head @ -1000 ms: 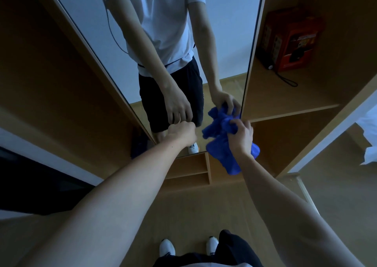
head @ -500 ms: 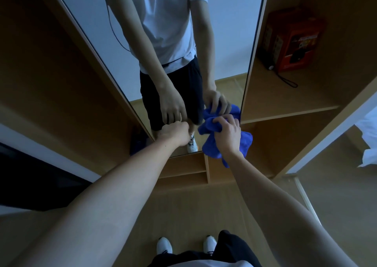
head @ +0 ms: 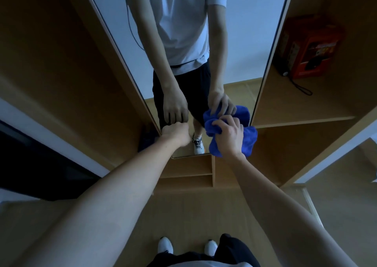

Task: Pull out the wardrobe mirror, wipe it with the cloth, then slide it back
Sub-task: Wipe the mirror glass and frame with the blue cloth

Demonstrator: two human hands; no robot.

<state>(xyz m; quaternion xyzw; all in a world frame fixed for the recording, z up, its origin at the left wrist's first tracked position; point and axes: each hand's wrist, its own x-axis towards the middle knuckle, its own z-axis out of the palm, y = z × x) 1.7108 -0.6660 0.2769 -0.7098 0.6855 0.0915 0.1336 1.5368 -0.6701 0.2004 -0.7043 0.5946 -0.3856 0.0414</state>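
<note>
At the lower part of the wardrobe mirror [head: 183,42], pulled out and standing between the wooden panels. Right hand [head: 230,138] bunching the blue cloth [head: 247,140], fingers [head: 232,123] wrapped round it, cloth pressed against the glass near the right edge. Left hand [head: 176,133] curled into a fist at the mirror's lower left edge; whether gripping the frame or nothing, cannot tell. On the shelf [head: 295,107] to the right, an orange-red box [head: 310,46] with a black cord lying before it. Below, white shoes [head: 165,245] on the wood floor [head: 193,215].
</note>
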